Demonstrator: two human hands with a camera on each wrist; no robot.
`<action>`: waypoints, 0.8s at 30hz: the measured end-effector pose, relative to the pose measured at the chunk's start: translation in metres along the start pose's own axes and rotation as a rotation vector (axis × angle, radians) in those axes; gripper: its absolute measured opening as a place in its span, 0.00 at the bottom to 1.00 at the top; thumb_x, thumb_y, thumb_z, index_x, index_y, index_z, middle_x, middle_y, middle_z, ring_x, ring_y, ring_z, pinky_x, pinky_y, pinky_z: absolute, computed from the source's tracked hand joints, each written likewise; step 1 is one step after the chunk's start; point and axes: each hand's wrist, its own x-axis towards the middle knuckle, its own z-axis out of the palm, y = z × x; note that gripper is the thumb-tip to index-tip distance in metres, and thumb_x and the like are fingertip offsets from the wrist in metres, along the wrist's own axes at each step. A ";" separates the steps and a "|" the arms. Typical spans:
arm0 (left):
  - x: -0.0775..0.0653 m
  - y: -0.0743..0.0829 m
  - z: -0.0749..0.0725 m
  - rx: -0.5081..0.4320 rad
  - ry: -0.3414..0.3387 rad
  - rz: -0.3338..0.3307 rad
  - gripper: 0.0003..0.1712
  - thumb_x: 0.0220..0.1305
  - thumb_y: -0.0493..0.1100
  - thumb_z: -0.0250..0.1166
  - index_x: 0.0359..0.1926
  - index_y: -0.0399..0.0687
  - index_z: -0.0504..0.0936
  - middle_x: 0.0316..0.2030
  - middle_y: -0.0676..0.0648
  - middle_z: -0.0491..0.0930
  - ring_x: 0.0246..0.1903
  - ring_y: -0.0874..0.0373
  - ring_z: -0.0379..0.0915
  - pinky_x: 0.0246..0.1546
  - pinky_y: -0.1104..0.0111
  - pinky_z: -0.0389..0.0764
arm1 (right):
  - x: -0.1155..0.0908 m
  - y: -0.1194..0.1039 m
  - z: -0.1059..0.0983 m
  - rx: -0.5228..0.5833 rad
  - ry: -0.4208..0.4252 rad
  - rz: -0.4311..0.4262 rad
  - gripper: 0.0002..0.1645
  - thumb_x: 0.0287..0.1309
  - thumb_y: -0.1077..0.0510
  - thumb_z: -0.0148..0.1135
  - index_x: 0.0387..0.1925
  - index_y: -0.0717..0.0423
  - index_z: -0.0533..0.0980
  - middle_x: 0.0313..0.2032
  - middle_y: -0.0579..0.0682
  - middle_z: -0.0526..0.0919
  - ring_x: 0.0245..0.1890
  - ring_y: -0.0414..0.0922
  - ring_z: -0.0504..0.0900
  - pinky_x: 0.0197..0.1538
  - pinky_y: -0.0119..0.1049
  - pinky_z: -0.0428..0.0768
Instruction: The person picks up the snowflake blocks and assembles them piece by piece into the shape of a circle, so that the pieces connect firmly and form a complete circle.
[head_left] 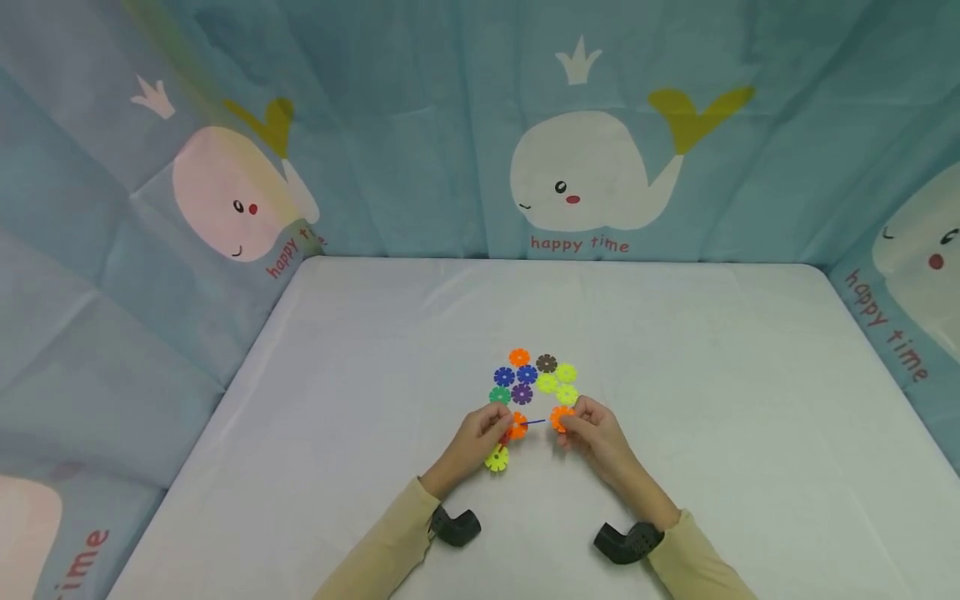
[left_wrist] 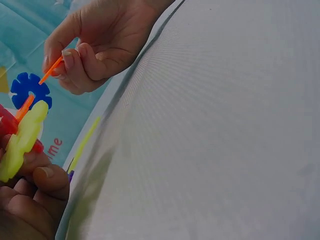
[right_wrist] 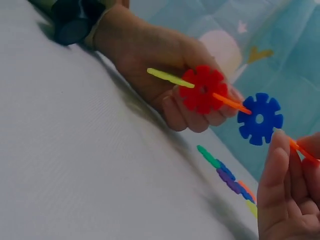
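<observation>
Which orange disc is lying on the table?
The farthest orange disc, beside the brown disc; the left hand and right hand hold up the other two.

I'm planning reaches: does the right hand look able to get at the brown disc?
Probably not as is: the right hand pinches an orange disc; flat yellow discs lie between, but nothing covers the brown disc.

In the head view the light is soft and even over the table [head_left: 750,375], with a yellowish tint on the cloth [head_left: 427,125] above its far left corner. Both wrist views are dimmer and greyer, with soft-edged shadows on the table; in the left one, fine ripple lines cross it.
</observation>
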 end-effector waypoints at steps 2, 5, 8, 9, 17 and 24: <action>0.000 0.000 0.000 -0.009 -0.002 -0.001 0.07 0.66 0.32 0.49 0.30 0.34 0.70 0.21 0.49 0.67 0.20 0.62 0.61 0.22 0.76 0.65 | 0.000 0.001 0.000 -0.022 -0.002 0.008 0.11 0.56 0.70 0.52 0.21 0.59 0.65 0.24 0.50 0.78 0.20 0.40 0.77 0.27 0.30 0.76; -0.001 0.000 -0.001 -0.018 -0.015 -0.008 0.07 0.66 0.32 0.49 0.30 0.34 0.70 0.21 0.48 0.67 0.21 0.62 0.62 0.22 0.76 0.66 | 0.000 0.002 0.001 -0.043 -0.018 0.040 0.11 0.57 0.69 0.53 0.22 0.59 0.65 0.25 0.52 0.79 0.21 0.41 0.77 0.29 0.31 0.76; -0.001 0.000 -0.001 -0.024 -0.017 -0.013 0.07 0.66 0.33 0.49 0.30 0.34 0.70 0.21 0.48 0.67 0.21 0.62 0.62 0.23 0.76 0.67 | 0.000 0.002 0.002 -0.056 -0.005 0.061 0.11 0.56 0.67 0.55 0.21 0.60 0.65 0.25 0.54 0.79 0.21 0.42 0.77 0.29 0.31 0.76; -0.001 -0.001 -0.001 -0.023 -0.020 -0.011 0.07 0.66 0.33 0.49 0.30 0.34 0.70 0.21 0.48 0.68 0.21 0.62 0.62 0.23 0.75 0.67 | 0.000 0.001 0.002 -0.054 0.003 0.065 0.11 0.56 0.67 0.55 0.21 0.60 0.65 0.25 0.55 0.79 0.21 0.42 0.77 0.29 0.31 0.76; 0.000 -0.003 -0.001 0.015 -0.049 0.072 0.07 0.65 0.31 0.49 0.30 0.33 0.70 0.20 0.43 0.69 0.21 0.60 0.63 0.23 0.74 0.68 | 0.000 0.001 0.000 -0.018 -0.013 0.072 0.10 0.57 0.68 0.54 0.22 0.60 0.65 0.25 0.53 0.79 0.22 0.41 0.78 0.28 0.31 0.76; 0.001 -0.001 -0.001 0.031 -0.050 0.094 0.07 0.65 0.31 0.50 0.28 0.34 0.69 0.18 0.45 0.67 0.19 0.64 0.59 0.21 0.75 0.63 | 0.000 0.002 0.000 -0.030 -0.033 0.051 0.09 0.58 0.68 0.53 0.23 0.59 0.66 0.24 0.51 0.78 0.21 0.41 0.77 0.28 0.30 0.76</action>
